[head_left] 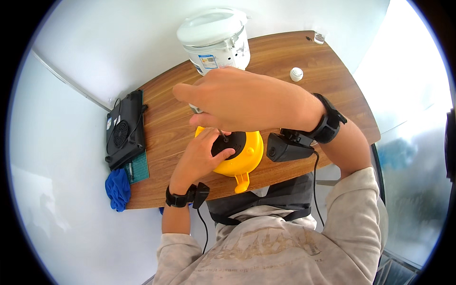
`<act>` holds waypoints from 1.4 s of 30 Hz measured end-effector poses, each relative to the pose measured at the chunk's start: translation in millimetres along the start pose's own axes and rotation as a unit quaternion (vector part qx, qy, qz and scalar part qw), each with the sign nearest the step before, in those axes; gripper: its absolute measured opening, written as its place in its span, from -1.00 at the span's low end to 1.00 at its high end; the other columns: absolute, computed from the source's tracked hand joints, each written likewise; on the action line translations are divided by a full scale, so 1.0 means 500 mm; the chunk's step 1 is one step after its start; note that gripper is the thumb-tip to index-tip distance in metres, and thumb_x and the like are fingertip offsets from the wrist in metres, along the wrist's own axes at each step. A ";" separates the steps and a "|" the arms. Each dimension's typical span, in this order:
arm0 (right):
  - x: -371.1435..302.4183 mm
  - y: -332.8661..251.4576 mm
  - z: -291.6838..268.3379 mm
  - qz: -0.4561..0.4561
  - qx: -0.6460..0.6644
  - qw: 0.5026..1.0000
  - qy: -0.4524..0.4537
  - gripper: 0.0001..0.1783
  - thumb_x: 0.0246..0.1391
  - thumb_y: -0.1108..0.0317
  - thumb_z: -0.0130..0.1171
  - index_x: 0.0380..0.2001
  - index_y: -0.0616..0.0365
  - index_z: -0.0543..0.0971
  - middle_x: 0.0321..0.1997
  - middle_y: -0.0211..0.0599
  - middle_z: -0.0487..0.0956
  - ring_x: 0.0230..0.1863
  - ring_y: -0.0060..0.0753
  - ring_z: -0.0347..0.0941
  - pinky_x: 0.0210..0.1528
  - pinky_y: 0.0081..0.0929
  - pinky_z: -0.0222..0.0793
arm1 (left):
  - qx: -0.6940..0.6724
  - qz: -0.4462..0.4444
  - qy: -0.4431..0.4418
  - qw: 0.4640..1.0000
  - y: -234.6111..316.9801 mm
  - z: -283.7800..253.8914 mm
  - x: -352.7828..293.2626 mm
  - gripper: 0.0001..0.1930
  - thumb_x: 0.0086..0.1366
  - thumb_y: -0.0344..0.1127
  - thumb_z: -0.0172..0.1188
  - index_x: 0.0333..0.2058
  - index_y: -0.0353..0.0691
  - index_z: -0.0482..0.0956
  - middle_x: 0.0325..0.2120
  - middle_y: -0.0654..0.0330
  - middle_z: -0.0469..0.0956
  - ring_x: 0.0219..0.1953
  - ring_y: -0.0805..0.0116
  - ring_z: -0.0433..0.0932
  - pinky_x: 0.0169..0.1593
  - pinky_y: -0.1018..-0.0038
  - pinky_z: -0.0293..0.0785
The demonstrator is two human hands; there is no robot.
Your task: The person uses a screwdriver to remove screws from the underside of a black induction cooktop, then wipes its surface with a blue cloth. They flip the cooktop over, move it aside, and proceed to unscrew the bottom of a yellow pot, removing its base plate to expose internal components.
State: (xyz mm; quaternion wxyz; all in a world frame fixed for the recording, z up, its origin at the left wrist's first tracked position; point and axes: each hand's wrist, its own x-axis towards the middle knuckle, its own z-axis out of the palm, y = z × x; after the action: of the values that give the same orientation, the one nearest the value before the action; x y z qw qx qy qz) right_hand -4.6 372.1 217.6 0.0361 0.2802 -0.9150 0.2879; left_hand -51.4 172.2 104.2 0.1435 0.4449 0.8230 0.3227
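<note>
A yellow rounded appliance (254, 147) with a round black plate (235, 140) on its upper side rests near the table's front edge. A yellow handle-like part (242, 183) sticks out from it towards me. My left hand (202, 154) grips its left side, thumb and fingers pressing on the black plate. Above it, my right hand (228, 97) is closed round the handle of what looks like a screwdriver (222, 134). Its thin metal shaft points down to the black plate; the hand hides most of the handle. Whether the tip sits in a screw cannot be made out.
A white rice cooker (216, 45) stands at the back of the wooden table (270, 52). At the left lie a black induction cooker (126, 128), a green cutting mat (139, 168) and a blue cloth (118, 189). A small white round object (296, 74) and a glass (319, 38) are at the back right.
</note>
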 end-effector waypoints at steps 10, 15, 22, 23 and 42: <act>-0.024 -0.005 0.011 -0.075 -0.034 0.996 -0.030 -0.69 0.10 0.29 0.24 -0.22 0.22 0.37 -0.37 -0.12 0.52 -0.33 0.07 0.52 -0.32 -0.18 0.46 | 0.013 0.001 -0.003 1.000 -0.015 0.004 0.001 -0.68 0.27 -0.26 0.29 -0.07 -0.30 0.59 -0.11 -0.05 0.60 -0.07 -0.04 0.55 0.00 0.26 0.47; -0.017 -0.022 0.029 -0.061 -0.113 0.988 0.082 -0.67 0.16 0.12 0.22 -0.34 0.17 0.44 -0.51 -0.23 0.52 -0.40 -0.04 0.55 -0.39 -0.22 0.45 | 0.267 0.070 0.025 0.961 -0.069 0.019 -0.027 -0.78 0.28 -0.44 0.20 -0.11 -0.29 0.60 -0.20 0.00 0.61 -0.11 -0.04 0.55 -0.01 0.23 0.48; -0.022 -0.036 0.048 0.012 -0.280 0.949 0.145 -0.59 -0.03 0.03 0.36 -0.50 0.22 0.61 -0.58 -0.22 0.57 -0.56 -0.17 0.56 -0.54 -0.37 0.43 | 0.148 0.075 0.037 0.986 -0.050 0.025 -0.014 -0.87 0.30 -0.47 0.08 -0.24 -0.40 0.55 -0.31 -0.18 0.53 -0.17 -0.22 0.48 -0.12 0.09 0.40; -0.021 -0.035 0.047 0.013 -0.279 0.951 0.135 -0.56 -0.03 0.00 0.37 -0.49 0.23 0.61 -0.57 -0.21 0.56 -0.56 -0.15 0.56 -0.53 -0.37 0.44 | 0.178 0.077 0.019 0.981 -0.053 0.018 -0.015 -0.87 0.29 -0.48 0.08 -0.25 -0.40 0.55 -0.29 -0.19 0.54 -0.16 -0.23 0.47 -0.11 0.09 0.41; -0.023 -0.009 0.043 -0.090 -0.107 0.978 0.155 -0.71 0.03 0.21 0.25 -0.46 0.28 0.60 -0.56 -0.20 0.55 -0.45 -0.09 0.58 -0.39 -0.29 0.53 | 0.089 0.063 0.080 0.991 -0.064 0.026 -0.027 -0.85 0.35 -0.49 0.03 -0.14 -0.38 0.47 -0.30 -0.18 0.51 -0.18 -0.28 0.46 -0.10 0.11 0.43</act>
State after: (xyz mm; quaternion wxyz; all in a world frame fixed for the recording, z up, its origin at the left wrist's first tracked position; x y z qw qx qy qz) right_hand 9.6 363.0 199.1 0.2335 0.3078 -0.8948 0.2235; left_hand -57.5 153.7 72.7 0.0163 0.4796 0.8275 0.2916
